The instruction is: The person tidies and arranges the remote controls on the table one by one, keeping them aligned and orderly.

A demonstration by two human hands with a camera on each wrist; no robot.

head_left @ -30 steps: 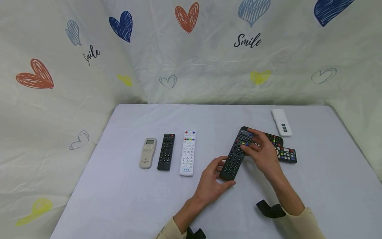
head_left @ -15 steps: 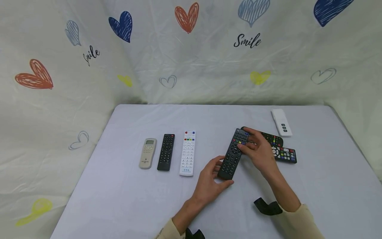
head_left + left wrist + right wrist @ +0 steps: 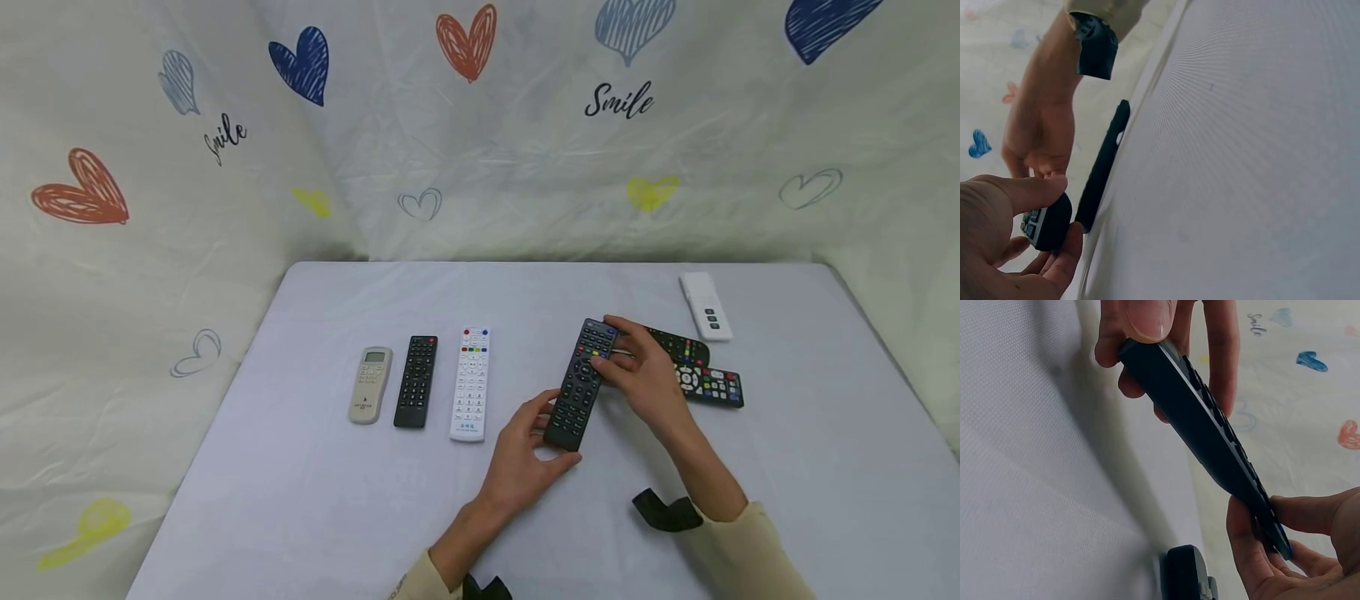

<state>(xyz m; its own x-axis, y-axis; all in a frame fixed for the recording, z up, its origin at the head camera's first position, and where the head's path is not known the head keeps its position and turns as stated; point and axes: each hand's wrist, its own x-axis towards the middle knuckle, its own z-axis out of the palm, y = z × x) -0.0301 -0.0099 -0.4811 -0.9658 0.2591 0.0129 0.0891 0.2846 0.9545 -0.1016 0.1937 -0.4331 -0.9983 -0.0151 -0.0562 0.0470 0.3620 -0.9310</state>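
Both hands hold a black remote control (image 3: 581, 387) above the white table, tilted, with its buttons facing up in the head view. My left hand (image 3: 517, 467) grips its near end; in the left wrist view thumb and fingers close on either side of that remote control (image 3: 1054, 225). At the far end, my right hand (image 3: 647, 379) pinches the right edge between thumb and fingers. The right wrist view shows the remote control (image 3: 1185, 419) from its side, with a gap between it and the table. Behind the right hand lie two more black remotes (image 3: 678, 345), partly hidden.
Left of the hands, a grey remote (image 3: 371, 385), a slim black remote (image 3: 416, 382) and a white remote (image 3: 470, 385) lie in a row. A white remote with few buttons (image 3: 706, 307) rests at the back right. A patterned curtain (image 3: 525, 150) hangs behind the table.
The held remote control and both hands have shifted left, the right hand more than the left. More of the remotes behind the right hand now shows. The other remotes have stayed put.
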